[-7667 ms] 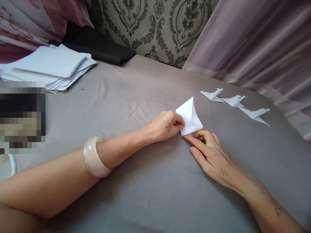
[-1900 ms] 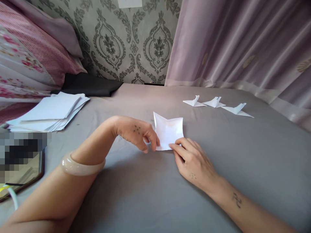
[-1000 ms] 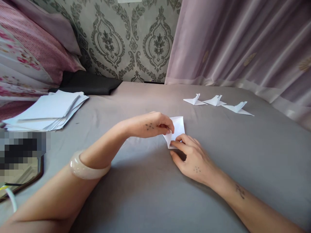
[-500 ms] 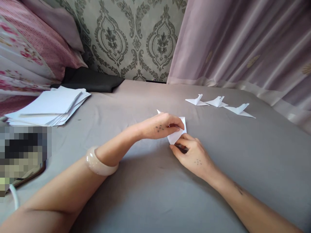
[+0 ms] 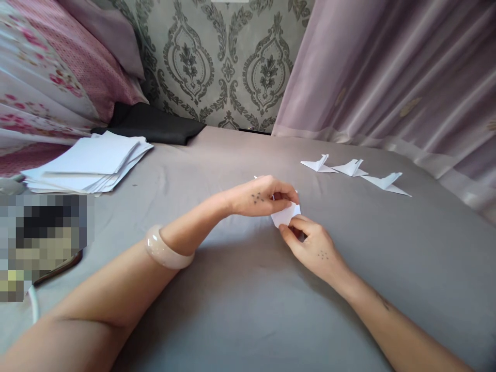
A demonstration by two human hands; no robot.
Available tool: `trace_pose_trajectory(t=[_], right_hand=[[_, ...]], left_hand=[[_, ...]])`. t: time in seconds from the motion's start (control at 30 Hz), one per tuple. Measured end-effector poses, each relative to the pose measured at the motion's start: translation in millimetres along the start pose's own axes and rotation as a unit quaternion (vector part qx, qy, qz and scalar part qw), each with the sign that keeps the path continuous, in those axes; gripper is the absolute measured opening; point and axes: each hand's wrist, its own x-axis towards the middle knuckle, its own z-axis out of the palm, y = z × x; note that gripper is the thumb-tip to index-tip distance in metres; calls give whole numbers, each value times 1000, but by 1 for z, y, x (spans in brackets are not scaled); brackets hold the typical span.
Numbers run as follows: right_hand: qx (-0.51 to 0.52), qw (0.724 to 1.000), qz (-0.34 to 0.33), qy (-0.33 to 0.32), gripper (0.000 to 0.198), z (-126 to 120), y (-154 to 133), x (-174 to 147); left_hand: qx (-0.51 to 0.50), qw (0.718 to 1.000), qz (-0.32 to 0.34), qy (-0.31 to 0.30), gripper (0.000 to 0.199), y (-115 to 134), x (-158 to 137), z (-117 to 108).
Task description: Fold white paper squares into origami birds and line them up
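Note:
A small folded sheet of white paper (image 5: pixel 281 216) is between my hands, above the middle of the grey cloth (image 5: pixel 240 289). My left hand (image 5: pixel 267 196) grips its upper part, fingers bent over the top and thumb along the front. From the lower right, my right hand (image 5: pixel 310 240) pinches the paper's near edge between thumb and fingers. One pointed tip of the paper shows just behind my left hand. My fingers hide much of the folds. A pale, glossy bangle (image 5: pixel 166 249) circles my left forearm.
Three folded white paper birds (image 5: pixel 351 168) stand in a row at the back right. A stack of white paper (image 5: pixel 89 157) lies at the left, before a black cloth (image 5: pixel 155 124). Nearer is a blurred-out device (image 5: pixel 50 243) with a white cable (image 5: pixel 34 305). Curtains (image 5: pixel 372 67) hang behind.
My right thumb has come up onto the paper's lower edge, and its fingers have closed in. My left hand keeps its grip. The whole view has shifted slightly.

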Motion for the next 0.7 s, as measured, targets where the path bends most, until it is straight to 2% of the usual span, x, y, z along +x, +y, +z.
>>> trace_pose_trajectory(t=[0.2, 0.33, 0.43, 0.53, 0.6, 0.7], right_hand=[[19, 998, 29, -56, 8, -4, -4, 0], [-19, 998, 22, -50, 12, 0, -4, 1], [-3, 999, 13, -48, 18, 1, 0, 2], [10, 998, 10, -62, 23, -3, 3, 3], [26, 997, 17, -75, 24, -7, 4, 3], [53, 994, 48, -84, 24, -12, 4, 3]], left_hand=[[-45, 996, -16, -74, 18, -3, -5, -15], [-25, 992, -34, -119, 17, -5, -9, -26], [8, 987, -74, -145, 17, -4, -12, -33], [34, 973, -113, -197, 19, -2, -14, -39], [47, 964, -132, -224, 20, -1, -15, -41], [53, 961, -139, -232, 20, -1, -15, -40]])
